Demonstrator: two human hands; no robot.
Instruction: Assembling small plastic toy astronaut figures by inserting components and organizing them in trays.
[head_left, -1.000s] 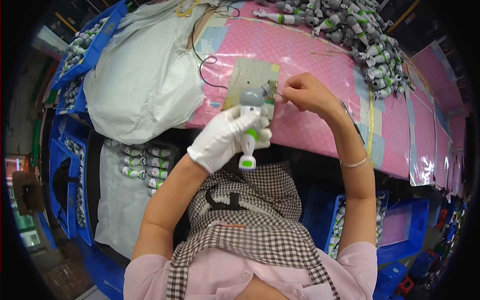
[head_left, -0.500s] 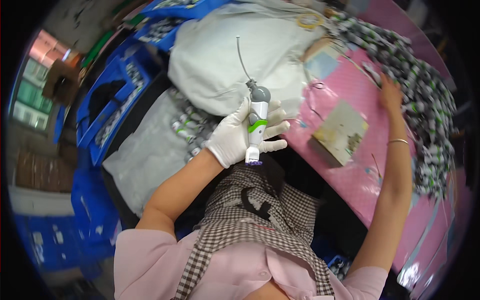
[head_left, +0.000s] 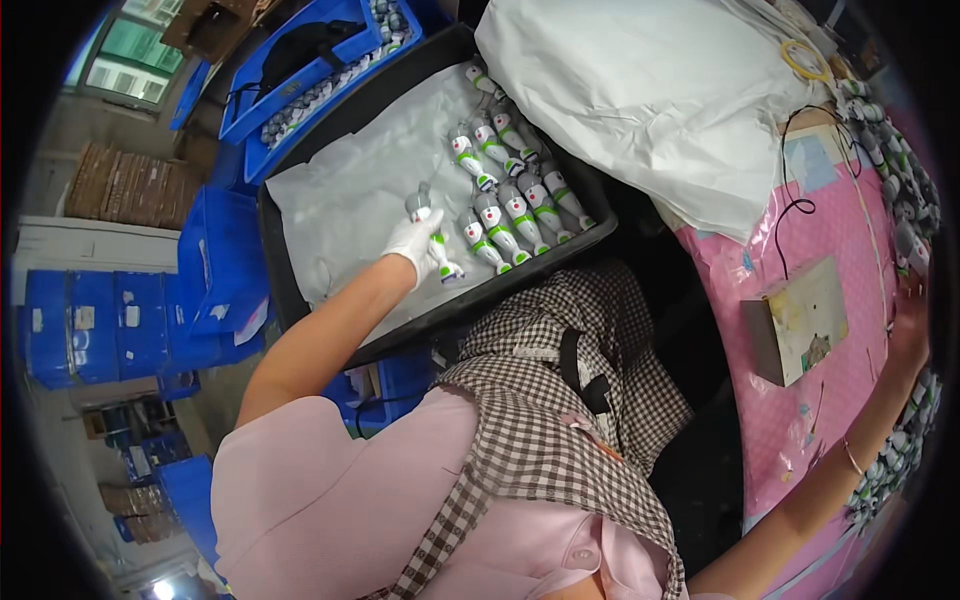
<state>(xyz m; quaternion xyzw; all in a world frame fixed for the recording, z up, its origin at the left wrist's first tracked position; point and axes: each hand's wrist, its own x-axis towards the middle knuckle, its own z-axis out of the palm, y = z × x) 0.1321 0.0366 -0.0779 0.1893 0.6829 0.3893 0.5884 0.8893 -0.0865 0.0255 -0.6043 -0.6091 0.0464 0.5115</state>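
Observation:
My left hand [head_left: 412, 247], in a white glove, is closed round a toy arm [head_left: 447, 268] in white, grey and green. It is over the left part of a black tray [head_left: 440, 318] lined with a pale sheet [head_left: 345, 225]. Several matching toy arms [head_left: 492, 225] lie side by side in rows on the liner, to the right of this hand. At the far right edge, my bare right hand [head_left: 908, 325] reaches to a heap of toy arms [head_left: 900, 165]. A white toy part [head_left: 911, 248] is right at its fingertips; whether the fingers grip it is unclear.
A large white sheet [head_left: 640, 90] is bunched up beyond the tray. On the pink table covering [head_left: 790, 440] stands a metal block [head_left: 797, 318], with a black cable [head_left: 785, 190] behind it. Blue bins [head_left: 225, 265] and stacked cardboard [head_left: 125, 185] are at left.
My view has turned left. My left hand, palm up with the toy arm before, has moved over the tray and turned palm down. My right arm still reaches into the heap.

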